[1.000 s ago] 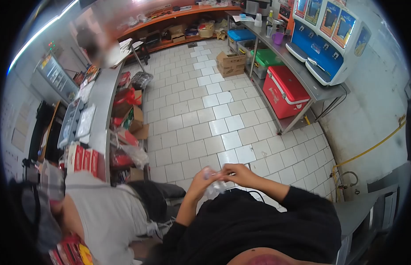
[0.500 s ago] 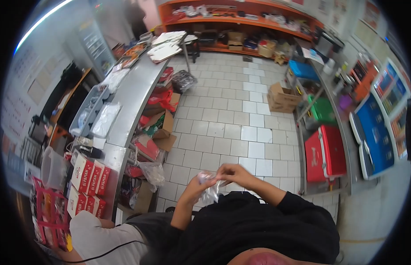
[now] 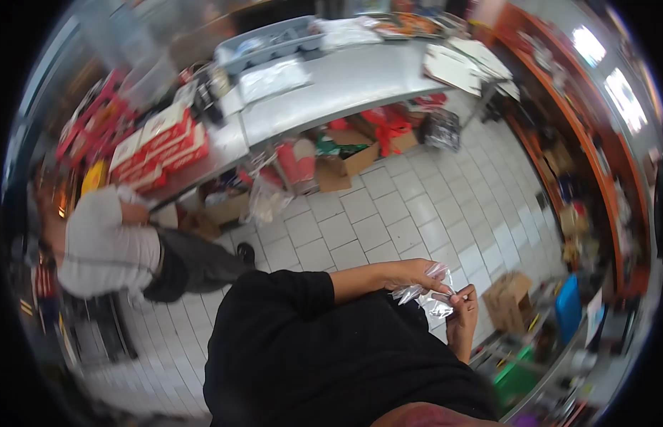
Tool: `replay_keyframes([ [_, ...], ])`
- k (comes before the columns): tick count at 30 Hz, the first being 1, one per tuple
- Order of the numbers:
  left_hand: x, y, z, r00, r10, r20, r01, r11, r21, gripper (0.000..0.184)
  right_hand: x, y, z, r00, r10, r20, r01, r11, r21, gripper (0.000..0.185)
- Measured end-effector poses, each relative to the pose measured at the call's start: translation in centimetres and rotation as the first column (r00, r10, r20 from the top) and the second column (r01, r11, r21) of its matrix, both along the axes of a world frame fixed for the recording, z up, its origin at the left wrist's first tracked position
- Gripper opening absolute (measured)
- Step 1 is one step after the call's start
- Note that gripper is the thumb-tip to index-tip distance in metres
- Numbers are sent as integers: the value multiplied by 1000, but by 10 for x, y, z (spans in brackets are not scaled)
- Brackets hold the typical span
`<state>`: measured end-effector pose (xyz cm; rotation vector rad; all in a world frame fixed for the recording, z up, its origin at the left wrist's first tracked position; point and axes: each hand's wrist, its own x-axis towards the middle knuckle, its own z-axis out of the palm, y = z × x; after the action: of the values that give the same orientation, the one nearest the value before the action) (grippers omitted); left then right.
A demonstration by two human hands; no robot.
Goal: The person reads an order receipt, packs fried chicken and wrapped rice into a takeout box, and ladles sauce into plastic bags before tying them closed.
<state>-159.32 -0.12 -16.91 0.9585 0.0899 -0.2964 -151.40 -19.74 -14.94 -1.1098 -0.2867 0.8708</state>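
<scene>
A small clear plastic bag [image 3: 437, 309] is stretched between my two hands, in front of my black shirt. My left hand [image 3: 420, 273] wraps around one part of the crumpled plastic, with some of it showing above the fingers. On its other side my right hand [image 3: 462, 307] pinches an edge of the bag between thumb and fingers. Whether anything lies inside the bag I cannot make out. Both hands are close together, above the tiled floor.
A person in a light grey shirt [image 3: 111, 238] stands at the left by a metal table [image 3: 338, 89]. Red-and-white boxes [image 3: 160, 149] and a grey divided tray [image 3: 271, 46] sit on it. A cardboard box [image 3: 508, 302] stands right of my hands; orange shelves [image 3: 559, 107] line the far right.
My view has swung left, so the metal table now crosses the top and the other person shows more fully. My hands still hold the plastic bag and appear further right.
</scene>
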Motion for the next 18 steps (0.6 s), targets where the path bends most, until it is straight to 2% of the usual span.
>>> replay_keyframes([
  [1,11,6,5,998,70,-6,-70,998,-7,40,35,7,-1,994,94,48,-94,996,0,19],
  [3,32,21,14,988,153,-7,-151,985,85,40,98,36,-7,971,217,96,-211,975,-71,20],
  [4,43,24,2,965,261,-37,-254,958,133,37,121,53,2,957,290,33,-286,955,-81,21],
  [5,49,29,-2,958,283,-55,-275,954,121,37,136,80,23,936,349,-34,-351,932,-90,22],
  [7,52,41,-7,870,458,-185,-464,886,10,33,185,115,13,911,400,104,-396,917,-52,21],
  [9,55,56,-19,804,554,-217,-578,814,-63,29,221,152,26,855,503,125,-501,864,-54,16],
  [10,60,63,-22,803,551,-228,-578,814,-65,29,239,165,28,857,503,114,-500,864,-57,16],
  [12,75,84,-26,638,698,-325,-718,692,76,28,270,190,26,832,499,240,-475,866,-156,9],
  [13,90,95,-30,639,692,-335,-709,699,91,28,286,197,20,842,490,226,-469,871,-145,9],
  [15,131,124,-47,670,651,-357,-554,758,344,32,334,200,-1,815,499,294,-412,857,-310,9],
  [16,157,140,-72,747,608,-270,-459,765,453,34,361,195,-23,790,502,351,-355,842,-406,20],
  [17,189,152,-84,809,525,-265,-377,809,450,35,391,186,-47,807,483,341,-336,849,-407,20],
  [18,222,164,-97,863,431,-265,-285,847,448,36,417,172,-72,796,537,279,-320,766,-558,20],
])
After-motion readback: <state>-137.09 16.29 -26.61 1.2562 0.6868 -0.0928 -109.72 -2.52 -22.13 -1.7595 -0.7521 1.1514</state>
